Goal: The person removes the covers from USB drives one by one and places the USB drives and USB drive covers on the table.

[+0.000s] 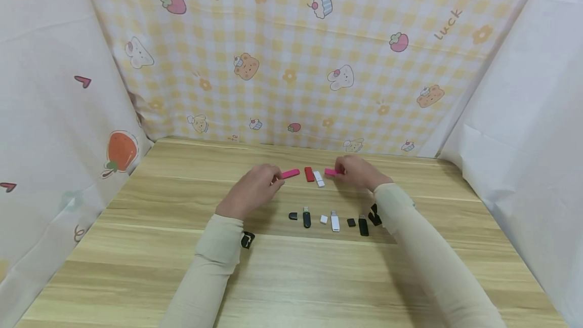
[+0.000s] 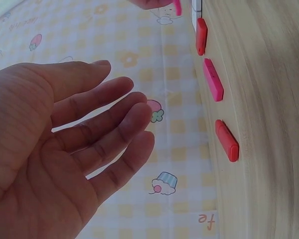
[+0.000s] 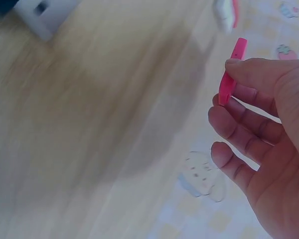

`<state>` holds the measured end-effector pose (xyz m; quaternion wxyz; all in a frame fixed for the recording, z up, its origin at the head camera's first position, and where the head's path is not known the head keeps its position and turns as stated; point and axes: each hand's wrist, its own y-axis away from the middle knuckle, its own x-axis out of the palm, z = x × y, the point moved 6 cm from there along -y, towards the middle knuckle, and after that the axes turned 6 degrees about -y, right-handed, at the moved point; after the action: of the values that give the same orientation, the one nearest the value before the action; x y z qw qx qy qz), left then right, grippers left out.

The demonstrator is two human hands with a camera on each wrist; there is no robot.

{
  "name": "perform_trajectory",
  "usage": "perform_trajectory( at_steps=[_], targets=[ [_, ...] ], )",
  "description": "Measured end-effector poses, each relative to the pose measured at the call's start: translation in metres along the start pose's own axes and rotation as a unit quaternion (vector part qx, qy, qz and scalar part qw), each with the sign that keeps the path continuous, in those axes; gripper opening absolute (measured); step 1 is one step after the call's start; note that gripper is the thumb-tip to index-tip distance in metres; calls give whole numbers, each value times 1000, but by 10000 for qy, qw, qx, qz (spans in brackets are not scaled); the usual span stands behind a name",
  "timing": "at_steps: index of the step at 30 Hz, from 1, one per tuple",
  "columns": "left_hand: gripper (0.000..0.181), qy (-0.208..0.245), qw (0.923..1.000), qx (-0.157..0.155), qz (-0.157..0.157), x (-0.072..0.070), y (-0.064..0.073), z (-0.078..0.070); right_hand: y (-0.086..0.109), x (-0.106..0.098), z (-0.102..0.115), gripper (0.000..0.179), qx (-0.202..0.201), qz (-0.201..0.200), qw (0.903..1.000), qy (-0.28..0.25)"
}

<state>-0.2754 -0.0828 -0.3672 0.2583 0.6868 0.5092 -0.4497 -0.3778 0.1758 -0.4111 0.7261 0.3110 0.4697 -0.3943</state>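
Now, pinched between the thumb and fingers of the right hand: a pink stick, near the back of the table. Loose and let go, the left hand, with fingers a bit bent and spread apart, nothing held. Close by on the table: the other pink stick, with a gap between it and the left hand in the left wrist view. Past it in that same view, a red stick.

Between the two hands, a second red stick and a white stick, side by side, too close to tell if touching.

Nearer the front, in a row from left to right: a round black cap, a round black stick, a white cap, a bare white stick, a square black cap and a square black stick. On all three sticks in this row, metal ends out, pointing to the back; just left of each, a cap.

On both arms, pale sleeves. Behind the table, a cloth with yellow checks, bears and strawberries.
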Motion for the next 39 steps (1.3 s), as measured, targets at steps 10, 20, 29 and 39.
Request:
perform_trajectory(
  at_steps=[10, 20, 29, 39],
  targets=[
    [29, -185, 9997, 127, -85, 2, 2, -6, 8, -13, 51, 14, -694, -293, 9966, 328],
    [49, -268, 9989, 291, -251, 4, 2, -11, 26, -23, 111, 12, -1355, -700, 9876, 384],
    [43, -115, 9969, 618, -477, 1, 1, -19, 43, -22, 140, 13, -1806, -934, 9783, 401],
    [20, -156, 9934, 881, -712, -2, 2, -25, 45, -15, 145, 13, -1889, -1061, 9757, 321]
  ],
)
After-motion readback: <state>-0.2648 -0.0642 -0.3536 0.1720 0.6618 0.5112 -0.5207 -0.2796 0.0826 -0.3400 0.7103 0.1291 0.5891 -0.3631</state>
